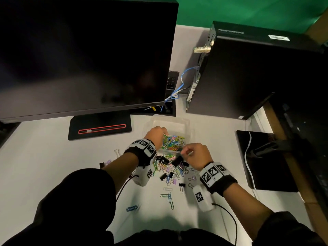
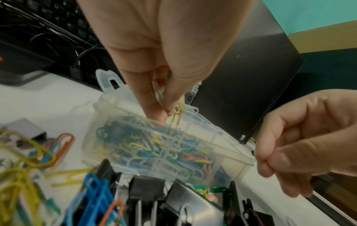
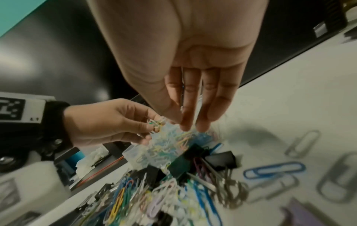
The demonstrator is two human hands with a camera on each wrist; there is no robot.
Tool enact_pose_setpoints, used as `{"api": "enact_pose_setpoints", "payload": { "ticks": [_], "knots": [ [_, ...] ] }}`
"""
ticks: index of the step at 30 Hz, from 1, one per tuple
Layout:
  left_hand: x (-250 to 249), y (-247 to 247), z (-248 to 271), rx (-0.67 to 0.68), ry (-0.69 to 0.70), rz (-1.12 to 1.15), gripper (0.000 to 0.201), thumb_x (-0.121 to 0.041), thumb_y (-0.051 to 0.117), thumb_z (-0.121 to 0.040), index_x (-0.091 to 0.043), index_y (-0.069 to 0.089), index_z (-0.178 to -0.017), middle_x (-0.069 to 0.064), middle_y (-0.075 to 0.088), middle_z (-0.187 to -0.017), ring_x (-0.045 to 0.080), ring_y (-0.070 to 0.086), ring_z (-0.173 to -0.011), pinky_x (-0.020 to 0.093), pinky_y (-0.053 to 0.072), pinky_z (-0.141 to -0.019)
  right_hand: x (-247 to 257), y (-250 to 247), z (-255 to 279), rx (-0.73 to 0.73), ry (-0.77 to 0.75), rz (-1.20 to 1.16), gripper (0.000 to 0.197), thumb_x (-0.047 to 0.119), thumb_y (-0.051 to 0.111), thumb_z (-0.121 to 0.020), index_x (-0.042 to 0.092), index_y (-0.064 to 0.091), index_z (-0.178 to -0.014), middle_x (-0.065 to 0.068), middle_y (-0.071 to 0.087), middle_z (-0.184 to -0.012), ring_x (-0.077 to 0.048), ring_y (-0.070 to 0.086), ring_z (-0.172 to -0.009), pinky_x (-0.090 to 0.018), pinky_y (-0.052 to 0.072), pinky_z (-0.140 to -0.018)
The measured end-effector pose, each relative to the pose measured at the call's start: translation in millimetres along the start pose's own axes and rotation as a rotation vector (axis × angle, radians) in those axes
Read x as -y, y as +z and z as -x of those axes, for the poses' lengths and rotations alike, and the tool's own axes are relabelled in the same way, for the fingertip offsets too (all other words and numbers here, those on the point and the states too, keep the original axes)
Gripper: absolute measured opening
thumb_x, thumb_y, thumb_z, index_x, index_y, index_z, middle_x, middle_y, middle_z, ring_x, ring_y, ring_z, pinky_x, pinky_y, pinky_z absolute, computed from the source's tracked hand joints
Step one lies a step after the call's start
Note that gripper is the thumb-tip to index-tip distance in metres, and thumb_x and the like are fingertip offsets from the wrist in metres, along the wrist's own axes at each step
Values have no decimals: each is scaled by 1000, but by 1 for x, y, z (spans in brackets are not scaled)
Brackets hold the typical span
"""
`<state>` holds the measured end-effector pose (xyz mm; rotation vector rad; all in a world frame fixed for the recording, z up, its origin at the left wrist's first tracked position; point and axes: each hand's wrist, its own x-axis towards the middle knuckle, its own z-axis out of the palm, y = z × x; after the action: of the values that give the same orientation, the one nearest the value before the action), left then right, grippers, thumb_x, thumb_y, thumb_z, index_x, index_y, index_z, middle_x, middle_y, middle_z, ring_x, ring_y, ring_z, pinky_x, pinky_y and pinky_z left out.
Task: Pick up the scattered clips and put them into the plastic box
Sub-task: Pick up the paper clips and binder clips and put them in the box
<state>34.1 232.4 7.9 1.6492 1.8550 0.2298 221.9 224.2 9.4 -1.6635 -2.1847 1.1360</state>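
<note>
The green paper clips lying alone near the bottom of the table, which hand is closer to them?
Right. The right hand is beside the plastic box's near edge, above the green paper clips; the left hand reaches farther away, over the box.

A dark monitor stands at the far left of the white surface, on a black base with a red-outlined slot. Behind its right edge lies a keyboard, partly hidden. A blue cable loops from there toward a black computer tower at the far right. A metal lock sticks out near the tower's upper rear corner. Right of the surface's middle lies a black pad with a white cable across it. A green wall runs behind.
</note>
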Motion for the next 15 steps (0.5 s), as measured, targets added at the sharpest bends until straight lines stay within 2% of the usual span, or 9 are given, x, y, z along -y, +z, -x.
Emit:
{"api": "enact_pose_setpoints", "payload": {
  "ticks": [2, 4, 7, 9, 12, 13, 15],
  "knots": [
    [4, 1, 1, 18, 27, 7, 46, 11, 41, -86, -12, 54, -123, 15, 52, -127, 30, 53, -114, 35, 44, -97, -3, 5, 6, -38, 55, 15, 13, 8, 65, -76, 20, 71, -77, 0, 70, -82, -18, 64, -79, -24, 51, -75],
    [7, 1, 5, 36, 68, -7, 54, 15, 38, -85, -12, 49, -131, 14, 48, -135, 29, 48, -122, 34, 40, -105, -4, 10, 12, -48, 92, 28, 14, 9, 64, -76, 18, 72, -83, -4, 72, -91, -19, 64, -81, -19, 45, -74],
    [10, 1, 18, -11, 145, 6, 50, 10, 36, -90, -12, 46, -134, 12, 45, -140, 27, 45, -128, 31, 35, -110, -5, 21, 20, 13, 67, 108, 26, 16, 65, -78, 20, 69, -103, -3, 67, -113, -20, 62, -98, -20, 45, -81],
    [11, 2, 31, -71, 206, 51, 43, 4, 35, -93, -11, 47, -132, 11, 46, -137, 25, 48, -122, 28, 36, -106, -5, 26, 22, 34, 43, 186, 33, 22, 65, -79, 24, 64, -112, -2, 62, -121, -21, 59, -107, -26, 47, -88],
    [13, 12, 54, -174, 317, 34, 37, 3, 40, -90, -8, 53, -122, 9, 48, -124, 18, 52, -92, 15, 37, -84, -2, 30, 23, 6, 52, 232, 33, 28, 66, -78, 26, 62, -111, -3, 64, -117, -22, 60, -103, -29, 50, -85],
    [15, 17, 60, -194, 354, 17, 34, 5, 43, -88, -6, 56, -118, 10, 50, -118, 18, 50, -89, 14, 35, -81, 0, 31, 23, -8, 56, 232, 33, 29, 67, -77, 24, 62, -108, -3, 65, -113, -22, 61, -100, -28, 50, -82],
    [20, 29, 67, -177, 380, -28, 31, 2, 46, -86, -6, 58, -113, 11, 52, -111, 23, 51, -97, 20, 38, -87, 1, 33, 22, -29, 63, 235, 31, 30, 69, -74, 21, 60, -102, -4, 66, -106, -23, 62, -94, -26, 48, -74]
  ]
}}
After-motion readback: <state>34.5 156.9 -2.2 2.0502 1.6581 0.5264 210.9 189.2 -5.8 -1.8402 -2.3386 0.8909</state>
